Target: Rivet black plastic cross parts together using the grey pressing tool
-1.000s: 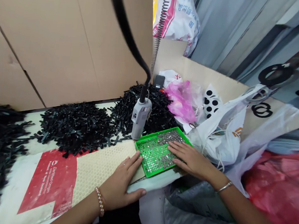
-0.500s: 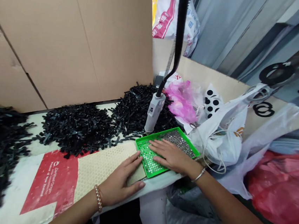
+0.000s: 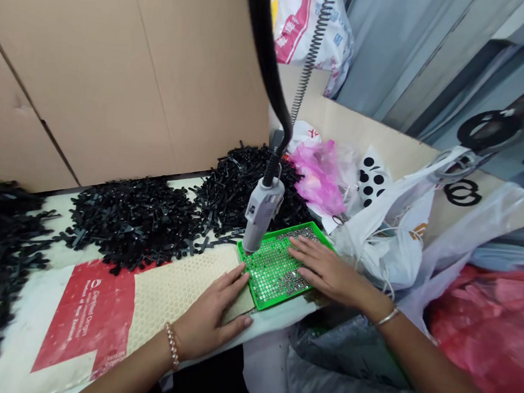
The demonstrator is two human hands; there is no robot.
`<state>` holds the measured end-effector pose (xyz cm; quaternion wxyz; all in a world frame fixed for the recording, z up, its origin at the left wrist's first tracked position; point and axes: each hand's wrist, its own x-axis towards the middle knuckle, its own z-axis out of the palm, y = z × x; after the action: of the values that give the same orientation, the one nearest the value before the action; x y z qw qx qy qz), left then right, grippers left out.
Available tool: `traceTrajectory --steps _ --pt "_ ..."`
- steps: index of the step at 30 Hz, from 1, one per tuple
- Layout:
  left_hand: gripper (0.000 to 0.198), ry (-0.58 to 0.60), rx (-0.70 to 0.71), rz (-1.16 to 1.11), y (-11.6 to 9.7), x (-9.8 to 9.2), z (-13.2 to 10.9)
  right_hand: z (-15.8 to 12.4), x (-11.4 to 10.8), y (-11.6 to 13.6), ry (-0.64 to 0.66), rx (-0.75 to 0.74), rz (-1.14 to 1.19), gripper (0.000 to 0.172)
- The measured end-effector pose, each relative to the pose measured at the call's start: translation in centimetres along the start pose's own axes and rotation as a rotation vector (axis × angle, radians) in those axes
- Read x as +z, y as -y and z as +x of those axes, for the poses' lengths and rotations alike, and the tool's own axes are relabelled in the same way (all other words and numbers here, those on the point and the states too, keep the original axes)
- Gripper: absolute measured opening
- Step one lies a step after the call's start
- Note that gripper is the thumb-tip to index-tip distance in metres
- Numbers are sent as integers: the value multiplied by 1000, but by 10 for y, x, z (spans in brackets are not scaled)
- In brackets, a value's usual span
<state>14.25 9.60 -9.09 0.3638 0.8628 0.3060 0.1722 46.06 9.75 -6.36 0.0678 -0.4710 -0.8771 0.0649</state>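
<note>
A green perforated tray (image 3: 268, 271) sits at the table's front edge, strewn with several small silver screws. My right hand (image 3: 326, 271) lies flat on the screws, fingers stretched out and open. My left hand (image 3: 211, 318) rests flat beside the tray's left rim, fingers on a beige honeycomb mat (image 3: 169, 296), holding nothing. A grey electric screwdriver (image 3: 260, 212) hangs on a black cable just above the tray's far left corner.
Piles of black plastic parts (image 3: 137, 218) cover the back and left of the table. Cardboard walls (image 3: 117, 65) stand behind. Pink (image 3: 319, 177) and white plastic bags (image 3: 388, 233) crowd the right, with a red bag (image 3: 490, 330) beyond. A red-and-white sack (image 3: 86, 315) lies under the mat.
My right hand slid left across the tray, then back to the right side over the screws. The hanging screwdriver swung right and back again. My left hand stayed put.
</note>
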Motion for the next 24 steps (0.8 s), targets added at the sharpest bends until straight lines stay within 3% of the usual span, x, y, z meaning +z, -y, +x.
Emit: traceTrajectory --steps 3,6,13,15,18,24 --pt "62 -20 14 2 0 1 0 4 -2 34 69 -170 88 46" --pt "62 -41 22 9 -1 1 1 0 -1 43 81 -217 138 41" --pt "62 -51 21 17 -2 1 0 -34 -6 -17 -23 -66 46 37" --pt "63 -59 26 25 -2 2 -1 -35 -9 -23 -42 -46 47 36" --pt "63 -71 28 38 -1 4 -2 -21 -10 -11 -65 -60 64 38" --pt "59 -66 20 45 -2 3 -2 39 2 41 3 -231 107 41"
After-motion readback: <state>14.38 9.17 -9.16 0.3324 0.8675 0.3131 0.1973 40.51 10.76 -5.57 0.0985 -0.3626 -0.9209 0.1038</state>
